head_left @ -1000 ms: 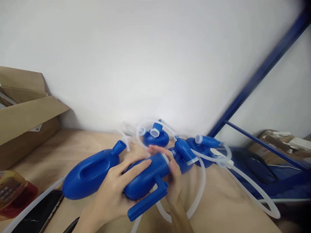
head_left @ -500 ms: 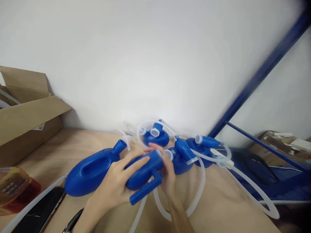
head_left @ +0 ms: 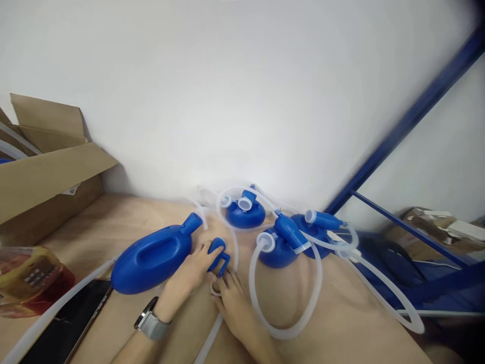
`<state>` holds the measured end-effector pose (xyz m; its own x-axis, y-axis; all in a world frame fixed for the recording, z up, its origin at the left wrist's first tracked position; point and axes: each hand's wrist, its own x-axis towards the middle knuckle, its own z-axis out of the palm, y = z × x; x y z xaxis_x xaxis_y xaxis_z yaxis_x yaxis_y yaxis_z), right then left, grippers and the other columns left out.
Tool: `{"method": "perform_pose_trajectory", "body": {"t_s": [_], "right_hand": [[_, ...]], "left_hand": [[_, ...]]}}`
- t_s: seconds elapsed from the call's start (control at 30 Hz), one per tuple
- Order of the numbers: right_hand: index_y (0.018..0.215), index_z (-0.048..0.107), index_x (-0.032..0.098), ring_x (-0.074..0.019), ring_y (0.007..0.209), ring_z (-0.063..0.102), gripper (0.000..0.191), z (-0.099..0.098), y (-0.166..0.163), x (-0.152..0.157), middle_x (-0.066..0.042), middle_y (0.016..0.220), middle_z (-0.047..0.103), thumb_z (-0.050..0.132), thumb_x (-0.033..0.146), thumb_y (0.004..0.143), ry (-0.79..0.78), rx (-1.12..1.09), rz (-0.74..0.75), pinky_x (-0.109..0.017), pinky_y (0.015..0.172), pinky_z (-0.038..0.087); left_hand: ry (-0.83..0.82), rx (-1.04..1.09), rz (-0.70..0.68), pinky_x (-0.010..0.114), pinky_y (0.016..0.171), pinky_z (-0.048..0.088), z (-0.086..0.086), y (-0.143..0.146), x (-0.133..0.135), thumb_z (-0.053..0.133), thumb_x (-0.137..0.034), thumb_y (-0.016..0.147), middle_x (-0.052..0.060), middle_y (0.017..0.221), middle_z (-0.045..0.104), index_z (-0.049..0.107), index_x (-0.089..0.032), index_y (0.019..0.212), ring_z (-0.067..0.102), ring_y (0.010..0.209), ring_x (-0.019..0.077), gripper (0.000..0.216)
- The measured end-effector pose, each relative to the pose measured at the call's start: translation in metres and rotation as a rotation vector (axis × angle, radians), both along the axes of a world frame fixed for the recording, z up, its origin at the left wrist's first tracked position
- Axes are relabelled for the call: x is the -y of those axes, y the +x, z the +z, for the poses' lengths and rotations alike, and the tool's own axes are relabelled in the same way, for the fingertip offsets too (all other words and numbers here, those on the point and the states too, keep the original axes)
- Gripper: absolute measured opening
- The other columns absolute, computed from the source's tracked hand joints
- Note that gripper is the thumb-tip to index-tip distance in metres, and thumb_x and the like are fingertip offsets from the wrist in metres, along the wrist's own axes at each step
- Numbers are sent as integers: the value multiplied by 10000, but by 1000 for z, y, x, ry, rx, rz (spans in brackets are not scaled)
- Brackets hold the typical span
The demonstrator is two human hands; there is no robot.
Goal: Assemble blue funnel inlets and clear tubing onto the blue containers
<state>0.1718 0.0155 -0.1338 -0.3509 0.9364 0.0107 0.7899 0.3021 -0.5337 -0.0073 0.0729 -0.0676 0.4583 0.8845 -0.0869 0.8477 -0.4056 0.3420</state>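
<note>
Two hands (head_left: 200, 265), one watch (head_left: 153, 323), four large blue bottles (head_left: 146, 275) appear.

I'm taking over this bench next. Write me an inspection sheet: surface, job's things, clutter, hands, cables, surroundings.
Surface: light brown tabletop.
Job's things: blue handled piece; large blue bottle to its left; other blue bottles right.
Clutter: dark flat device, reddish container, open cardboard box.
Hands: left hand grasps the blue handled piece; right hand beside its handle, contact unclear.
Cables: nothing seen; pale tubes loop on the tabletop.
Surroundings: white wall, blue metal frame.
</note>
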Motion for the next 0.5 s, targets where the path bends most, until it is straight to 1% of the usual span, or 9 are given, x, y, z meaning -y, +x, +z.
{"method": "perform_pose_trajectory", "body": {"t_s": [0.07,0.13,0.2,0.23,0.3,0.37,0.4,0.43,0.5], "right_hand": [[1198,751,219,-408,1361,590,358,3,-2,1,-154,1328,708,655,72,886,23,16,-29,-595,1167,458],[1106,763,230,-390,1240,658,263,11,0,5,-136,1201,738,625,105,920,30,-42,-26,-555,1069,534],[1109,755,260,-339,1133,703,255,20,4,10,-101,1139,752,564,156,975,-16,-224,24,-499,991,568],[1139,743,272,-307,1053,726,263,24,6,12,-84,1088,760,522,202,1014,-88,-365,55,-466,935,586],[1240,695,289,-245,886,744,293,31,7,14,-53,982,755,460,336,1072,-300,-689,87,-387,785,605],[1302,650,299,-206,749,727,335,38,3,9,-25,942,719,556,466,1027,-479,-967,58,-322,630,585],[1308,647,305,-193,721,716,386,43,0,5,-17,967,700,656,472,960,-509,-1074,22,-301,587,570],[1299,661,308,-183,728,711,447,48,-3,0,-14,1011,683,751,425,877,-506,-1158,-20,-288,577,562],[1240,718,291,-171,756,696,510,61,-7,-14,-20,1058,669,817,273,740,-454,-1282,-129,-261,576,537]], "left_hand": [[-3,1,-33,431,1074,544,-4,-1,0,749,-65,775,167,1662,466,497,-294,1581,477,1505,372,876],[33,10,-49,395,1145,491,-1,-8,-2,683,-40,820,92,1670,476,542,-345,1544,462,1526,301,798],[117,26,-9,366,1198,430,7,-20,-7,570,-76,930,28,1662,493,562,-373,1519,445,1534,230,660],[169,30,47,377,1220,398,12,-27,-10,504,-117,988,33,1662,491,548,-356,1530,441,1532,224,594],[267,18,220,486,1238,352,20,-41,-16,396,-228,1066,131,1663,466,478,-256,1579,442,1519,301,520],[317,-19,389,630,1173,366,23,-52,-21,392,-336,1078,260,1596,500,456,-147,1574,481,1458,428,535],[320,-40,437,669,1125,391,23,-56,-22,440,-376,1062,301,1526,553,494,-111,1536,514,1410,477,545],[312,-59,455,675,1083,421,22,-58,-23,504,-400,1035,315,1443,615,556,-93,1474,556,1354,502,538],[280,-73,410,605,1046,476,21,-61,-22,629,-406,966,273,1322,707,669,-121,1340,636,1260,473,472]]}}
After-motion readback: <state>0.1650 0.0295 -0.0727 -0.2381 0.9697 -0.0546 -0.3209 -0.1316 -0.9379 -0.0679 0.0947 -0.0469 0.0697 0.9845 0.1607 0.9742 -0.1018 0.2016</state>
